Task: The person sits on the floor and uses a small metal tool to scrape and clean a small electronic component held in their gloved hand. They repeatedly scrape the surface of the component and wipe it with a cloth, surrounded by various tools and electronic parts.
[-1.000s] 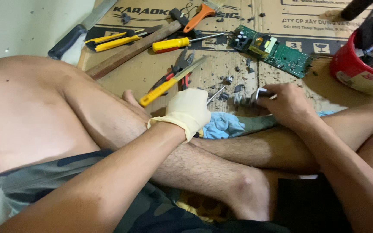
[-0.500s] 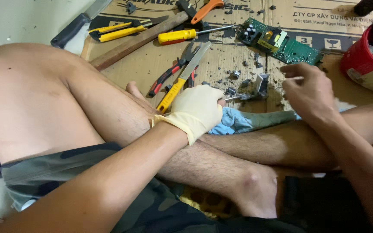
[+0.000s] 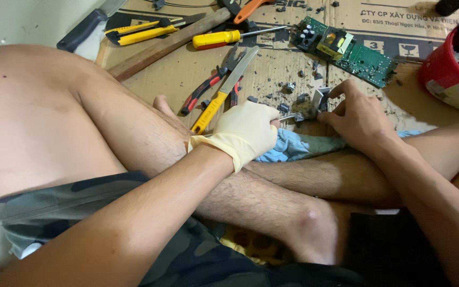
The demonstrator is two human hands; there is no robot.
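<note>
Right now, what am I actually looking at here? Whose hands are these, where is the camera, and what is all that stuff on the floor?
The camera sits on a person's head and looks down at their crossed legs and two hands; no machine is involved. The left hand wears a pale glove and holds a thin metal tool. The bare right hand pinches a small grey metal part. Both work over a sheet of cardboard strewn with dark crumbs. On it lie a green circuit board, a yellow screwdriver, red-handled pliers, a yellow-handled knife and a red tub. A blue cloth rests on the legs.

Even, fairly bright indoor light, soft shadows, slight blur.
</note>
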